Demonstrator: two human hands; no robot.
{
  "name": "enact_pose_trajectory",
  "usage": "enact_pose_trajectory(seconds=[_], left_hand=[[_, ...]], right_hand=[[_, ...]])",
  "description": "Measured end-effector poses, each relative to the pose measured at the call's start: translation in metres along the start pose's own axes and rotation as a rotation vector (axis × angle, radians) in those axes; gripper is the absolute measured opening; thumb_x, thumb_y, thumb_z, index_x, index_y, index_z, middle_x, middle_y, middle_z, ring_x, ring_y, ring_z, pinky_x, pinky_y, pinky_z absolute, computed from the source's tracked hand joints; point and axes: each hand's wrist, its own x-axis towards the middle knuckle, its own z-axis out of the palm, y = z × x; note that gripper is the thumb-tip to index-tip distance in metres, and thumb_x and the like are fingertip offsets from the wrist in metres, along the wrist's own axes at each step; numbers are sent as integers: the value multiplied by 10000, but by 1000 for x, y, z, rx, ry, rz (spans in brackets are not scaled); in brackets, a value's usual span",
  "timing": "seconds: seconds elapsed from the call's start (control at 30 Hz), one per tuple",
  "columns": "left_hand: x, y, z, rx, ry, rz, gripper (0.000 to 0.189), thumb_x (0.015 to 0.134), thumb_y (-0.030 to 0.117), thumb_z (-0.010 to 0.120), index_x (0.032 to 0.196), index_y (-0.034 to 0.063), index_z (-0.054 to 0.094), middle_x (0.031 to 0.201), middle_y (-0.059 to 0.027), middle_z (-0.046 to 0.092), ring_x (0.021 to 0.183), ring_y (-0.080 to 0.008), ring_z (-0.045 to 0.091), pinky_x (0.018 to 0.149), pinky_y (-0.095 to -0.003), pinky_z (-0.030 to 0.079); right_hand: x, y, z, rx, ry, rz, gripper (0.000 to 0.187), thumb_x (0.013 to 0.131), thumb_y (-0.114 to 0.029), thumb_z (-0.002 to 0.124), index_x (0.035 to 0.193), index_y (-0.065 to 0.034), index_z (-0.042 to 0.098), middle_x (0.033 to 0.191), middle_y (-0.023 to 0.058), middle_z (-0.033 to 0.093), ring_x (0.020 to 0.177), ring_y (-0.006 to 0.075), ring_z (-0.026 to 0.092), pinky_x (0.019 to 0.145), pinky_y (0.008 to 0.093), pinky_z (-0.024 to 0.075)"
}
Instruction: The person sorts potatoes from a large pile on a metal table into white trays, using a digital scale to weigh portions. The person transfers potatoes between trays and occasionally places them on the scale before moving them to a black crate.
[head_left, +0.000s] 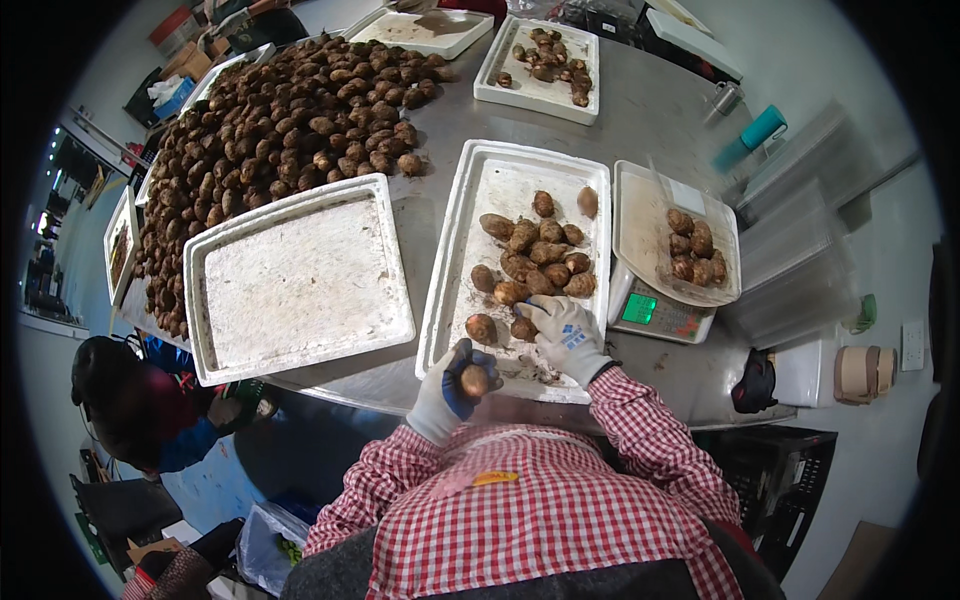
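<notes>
My left hand (455, 386), in a white and blue work glove, holds a small taro corm (474, 381) at the near left edge of a white foam tray (448, 247). My gloved right hand (564, 336) reaches into this tray with its fingertips at another taro corm (523, 328); whether it grips it I cannot tell. More brown taro corms (538, 255) lie in the tray beyond my hands. To the right, a digital scale (658, 309) with a lit green display bears a shallow pan (637, 255), on which a clear plastic container (694, 274) holds several corms.
A large heap of taro (300, 120) covers the table's left side. Beside it lies a bare foam tray (300, 285); another tray (487, 82) with corms stands farther back. Stacked clear containers (795, 262) and a teal bottle (763, 127) are at right. A person (127, 405) is at lower left.
</notes>
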Motion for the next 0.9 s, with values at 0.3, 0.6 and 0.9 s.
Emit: enact_pose_trajectory(seconds=[0.3,0.6,0.9], left_hand=[[0,1,35,389,62,26,367,988,163,584,1312,3,517,979,-135,638,758,-227,636,643,-341,528],[9,-7,72,781,-21,96,572,943,185,674,1417,-8,419,941,-63,642,622,-90,612,438,-200,404],[10,-6,67,771,-49,89,585,982,231,624,1471,8,391,885,-30,621,631,-78,592,494,-187,425]], right_hand=[[-31,10,-5,1281,24,257,541,924,-73,633,1434,-24,459,1313,111,579,1195,170,543,1026,296,430],[-45,-6,-30,652,311,90,546,799,-44,702,1333,-96,598,1286,139,586,1204,301,546,1034,381,453],[-43,-17,-52,1263,388,442,228,975,-214,634,1033,4,670,896,57,663,724,85,605,643,222,500]])
